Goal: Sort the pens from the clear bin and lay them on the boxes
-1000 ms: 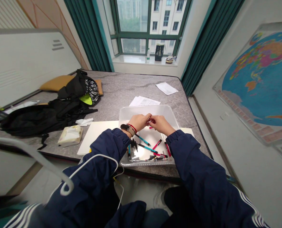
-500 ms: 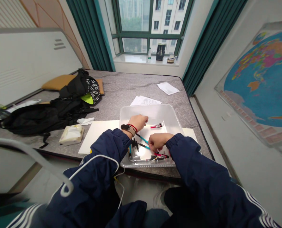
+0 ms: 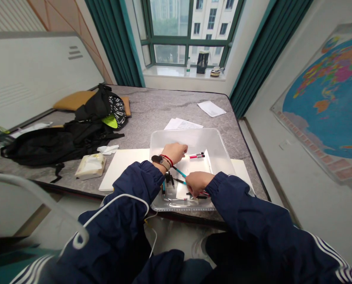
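Head view, bench notes

A: Hands?

B: Left hand [image 3: 174, 153] sits low over a clear plastic rectangular tray [image 3: 188, 132], with a black wristwatch [image 3: 157, 159] and red cord bracelet [image 3: 167, 160] at the wrist. Right hand [image 3: 197, 183] sits further down, over the near end of the tray

A: Fingers?

B: Both sets curled inward, not spread wide. Left fingers [image 3: 182, 149] are bent toward a slim teal-and-black pen [image 3: 179, 172], which runs out from under that hand. Right fingers [image 3: 192, 188] are bent down over the pens at the near end. Whether either hand is gripping a pen, I cannot tell

A: Pens?

B: All inside the tray. 2 red-and-black pens [image 3: 197, 155] lie side by side, clear of both hands. A bunch of black pens [image 3: 169, 179] stands at the near left, and a black pen [image 3: 197, 196] lies just below the right hand

A: Around the tray?

B: It rests on a white rectangular board [image 3: 125, 163] on a grey stone-patterned surface [image 3: 152, 106]. A black backpack [image 3: 42, 149] and a tissue packet [image 3: 90, 166] lie to the left, printed white papers [image 3: 183, 124] beyond
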{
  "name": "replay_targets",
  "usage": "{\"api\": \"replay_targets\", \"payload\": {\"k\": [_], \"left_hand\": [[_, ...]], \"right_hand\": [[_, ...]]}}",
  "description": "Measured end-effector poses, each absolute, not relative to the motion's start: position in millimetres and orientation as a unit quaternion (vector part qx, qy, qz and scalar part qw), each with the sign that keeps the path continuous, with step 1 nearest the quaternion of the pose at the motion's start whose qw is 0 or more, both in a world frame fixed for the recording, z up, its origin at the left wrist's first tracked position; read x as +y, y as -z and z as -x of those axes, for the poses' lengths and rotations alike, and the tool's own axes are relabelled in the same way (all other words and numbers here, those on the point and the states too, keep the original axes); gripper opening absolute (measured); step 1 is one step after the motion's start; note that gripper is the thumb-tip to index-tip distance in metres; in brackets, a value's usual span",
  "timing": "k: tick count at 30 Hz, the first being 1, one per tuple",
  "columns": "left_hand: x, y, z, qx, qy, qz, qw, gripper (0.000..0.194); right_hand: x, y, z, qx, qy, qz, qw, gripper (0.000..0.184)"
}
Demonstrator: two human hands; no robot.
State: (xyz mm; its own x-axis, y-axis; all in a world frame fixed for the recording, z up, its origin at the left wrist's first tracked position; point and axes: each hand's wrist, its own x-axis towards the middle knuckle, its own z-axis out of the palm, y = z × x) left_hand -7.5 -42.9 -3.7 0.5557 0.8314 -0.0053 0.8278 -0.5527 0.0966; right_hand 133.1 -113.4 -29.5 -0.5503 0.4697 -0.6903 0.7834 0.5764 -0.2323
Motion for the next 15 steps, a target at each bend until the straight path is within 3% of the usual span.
{"api": "replay_targets", "payload": {"k": [5, 9, 12, 15], "left_hand": [[-43, 5, 9, 0.472, -0.019, -0.880, 0.050, 0.018], [-42, 5, 9, 0.471, -0.029, -0.879, 0.061, 0.018], [-41, 4, 9, 0.474, -0.032, -0.877, 0.067, 0.018], [-39, 5, 9, 0.475, -0.033, -0.877, 0.065, 0.019]], "right_hand": [[-127, 30, -129, 0.833, 0.262, -0.378, 0.309, 0.013], [-132, 23, -131, 0.862, 0.164, -0.421, 0.228, 0.024], [-125, 14, -135, 0.867, 0.097, -0.463, 0.156, 0.022], [-119, 10, -137, 0.865, 0.120, -0.470, 0.130, 0.018]]}}
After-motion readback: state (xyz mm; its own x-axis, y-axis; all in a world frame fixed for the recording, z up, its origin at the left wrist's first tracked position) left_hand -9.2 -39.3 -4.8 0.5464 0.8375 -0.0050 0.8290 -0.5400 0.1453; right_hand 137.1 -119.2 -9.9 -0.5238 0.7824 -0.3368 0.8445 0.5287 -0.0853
